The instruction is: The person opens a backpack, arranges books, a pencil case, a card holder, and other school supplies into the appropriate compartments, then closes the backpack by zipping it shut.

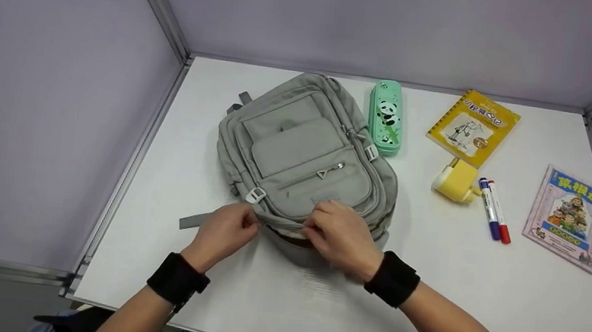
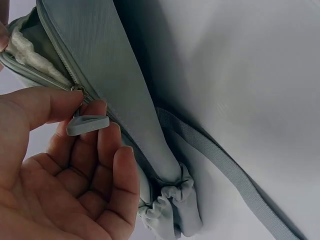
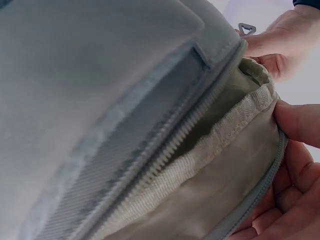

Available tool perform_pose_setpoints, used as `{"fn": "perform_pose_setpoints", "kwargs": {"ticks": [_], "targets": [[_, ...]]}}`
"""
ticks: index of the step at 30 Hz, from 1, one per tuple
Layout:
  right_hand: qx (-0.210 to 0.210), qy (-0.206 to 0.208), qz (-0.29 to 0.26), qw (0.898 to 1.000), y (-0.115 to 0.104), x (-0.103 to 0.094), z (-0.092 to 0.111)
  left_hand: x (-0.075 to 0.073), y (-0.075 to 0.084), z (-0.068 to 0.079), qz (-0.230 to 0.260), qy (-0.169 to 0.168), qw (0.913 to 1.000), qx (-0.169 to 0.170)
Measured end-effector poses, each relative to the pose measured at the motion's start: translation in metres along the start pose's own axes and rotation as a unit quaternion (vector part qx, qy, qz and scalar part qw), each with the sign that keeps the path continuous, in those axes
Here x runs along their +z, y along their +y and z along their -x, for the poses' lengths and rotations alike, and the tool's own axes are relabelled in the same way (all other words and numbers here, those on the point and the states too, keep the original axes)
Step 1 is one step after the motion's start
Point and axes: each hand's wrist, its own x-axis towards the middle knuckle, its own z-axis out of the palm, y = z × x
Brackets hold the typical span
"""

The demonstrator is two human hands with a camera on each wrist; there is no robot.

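A grey backpack lies on the table, front pocket side up, with its top toward the far wall. At its near end a zipped compartment gapes, and the pale lining shows in the right wrist view. My left hand is at the left of this opening. In the left wrist view its thumb and index finger pinch the zipper by its pull tab. My right hand grips the zipped edge of the opening, thumb on the lining side and fingers beneath.
Beside the backpack lies a green panda pencil case. Farther right are a yellow book, a yellow-and-white charger-like block, two markers and a pink book. A strap sticks out left. Partition walls border the table.
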Motion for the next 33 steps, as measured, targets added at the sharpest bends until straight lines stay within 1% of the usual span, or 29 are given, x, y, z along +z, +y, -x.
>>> {"fn": "perform_pose_setpoints", "kwargs": {"ticks": [9, 13, 15, 18, 22, 25, 29, 33], "targets": [[-0.006, 0.019, -0.010, 1.000, 0.001, -0.002, -0.002, 0.000, -0.010, -0.004, -0.001, 0.026, 0.9995, -0.019], [-0.002, 0.015, -0.017, 1.000, 0.004, -0.002, -0.002, 0.000, -0.012, -0.005, -0.005, 0.032, 0.9993, -0.021], [0.009, 0.001, -0.018, 1.000, 0.005, -0.001, -0.002, 0.000, -0.013, -0.005, -0.006, 0.030, 0.9993, -0.021], [0.028, -0.037, -0.011, 0.999, 0.005, 0.001, -0.001, 0.001, -0.013, -0.005, -0.013, 0.021, 0.9995, -0.021], [0.032, -0.089, 0.010, 0.996, 0.001, 0.006, -0.003, 0.002, -0.014, -0.006, -0.023, 0.010, 0.9994, -0.024], [0.033, -0.116, 0.019, 0.992, -0.004, 0.012, -0.012, 0.002, -0.014, -0.006, -0.023, 0.005, 0.9994, -0.025], [0.035, -0.154, 0.015, 0.987, -0.012, 0.019, -0.030, 0.003, -0.014, -0.006, -0.016, 0.002, 0.9997, -0.021], [0.033, -0.169, -0.001, 0.985, -0.017, 0.025, -0.044, 0.003, -0.015, -0.007, -0.013, 0.003, 0.9998, -0.018]]}}
